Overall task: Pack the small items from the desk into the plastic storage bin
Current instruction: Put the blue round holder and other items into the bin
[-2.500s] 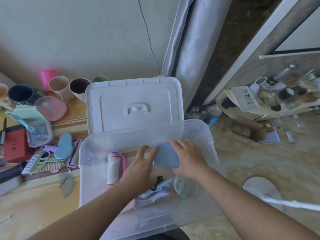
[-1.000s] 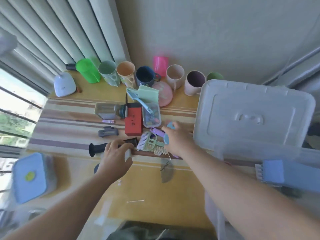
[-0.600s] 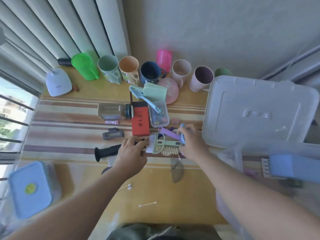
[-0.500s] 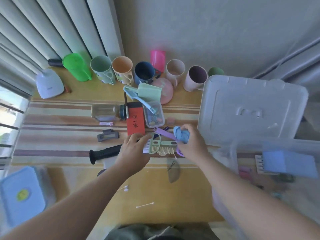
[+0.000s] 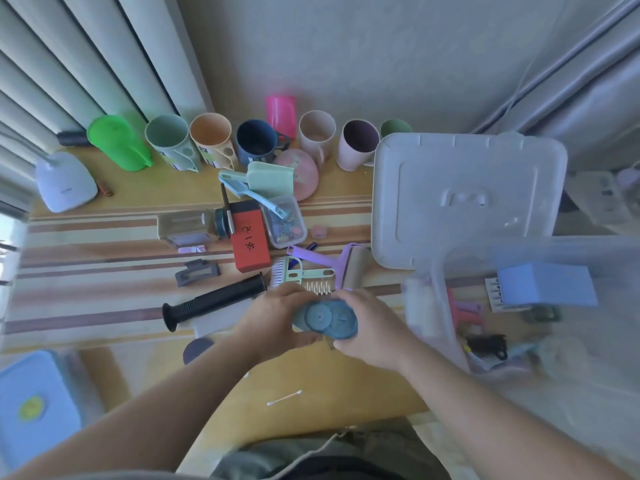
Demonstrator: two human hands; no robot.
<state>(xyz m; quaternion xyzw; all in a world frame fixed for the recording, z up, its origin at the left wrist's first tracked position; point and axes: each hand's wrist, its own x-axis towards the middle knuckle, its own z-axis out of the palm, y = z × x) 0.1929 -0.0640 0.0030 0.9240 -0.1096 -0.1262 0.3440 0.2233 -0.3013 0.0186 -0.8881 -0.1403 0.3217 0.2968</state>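
Note:
Both hands hold a small blue oval gadget (image 5: 327,318) with two round discs, lifted just above the desk's near half. My left hand (image 5: 273,323) grips its left end and my right hand (image 5: 372,329) grips its right end. The clear plastic storage bin (image 5: 446,306) stands open at the right, with a blue box (image 5: 547,284), a white roller and other small pieces inside. Its white lid (image 5: 464,199) leans behind it. On the desk beyond my hands lie a purple lint roller (image 5: 346,268), a green comb brush (image 5: 301,277), a black handle (image 5: 214,301) and a red box (image 5: 249,240).
A row of coloured cups (image 5: 256,142) lines the wall, with a green jug (image 5: 117,142) and a white lamp base (image 5: 65,181) at the left. A grey hair clip (image 5: 197,271), a clear box of clips (image 5: 285,225), a cotton swab (image 5: 284,398) and a blue-lidded tub (image 5: 34,407) also sit here.
My right hand lifted the blue oval gadget off the pile and drew it toward me. My left hand left the comb brush and took hold of the gadget's other end.

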